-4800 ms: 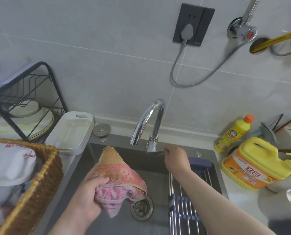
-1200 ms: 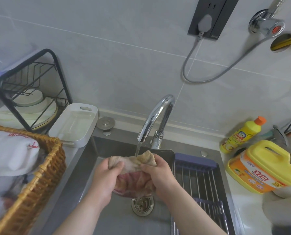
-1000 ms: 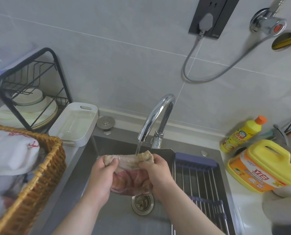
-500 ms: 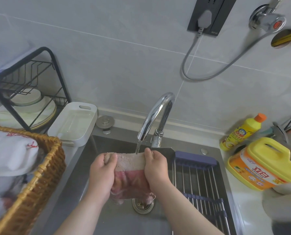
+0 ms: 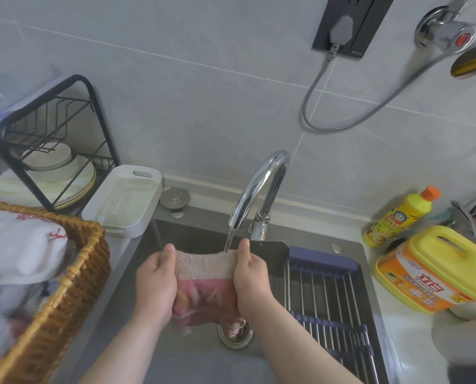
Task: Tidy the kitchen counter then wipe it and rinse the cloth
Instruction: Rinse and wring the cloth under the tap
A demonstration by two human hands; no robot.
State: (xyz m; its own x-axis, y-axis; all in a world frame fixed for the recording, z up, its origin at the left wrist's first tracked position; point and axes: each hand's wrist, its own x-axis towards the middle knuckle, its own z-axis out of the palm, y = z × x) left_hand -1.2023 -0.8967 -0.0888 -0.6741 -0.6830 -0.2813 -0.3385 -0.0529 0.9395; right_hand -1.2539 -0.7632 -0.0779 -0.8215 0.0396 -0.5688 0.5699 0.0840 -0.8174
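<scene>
Rinsing step: left hand (image 5: 155, 284) and right hand (image 5: 252, 278) each pinch an edge of the cloth (image 5: 205, 275) stretched between them under the tap (image 5: 259, 187) stream, probably needing rubbing and wringing next.

The pink and beige terry cloth (image 5: 205, 284) hides most fingers of the left hand (image 5: 155, 284) and right hand (image 5: 252, 281) and part of the round steel drain (image 5: 235, 340). The woven wicker basket (image 5: 65, 300) runs off the left edge; the top edge cuts the black wall socket (image 5: 350, 23).
</scene>
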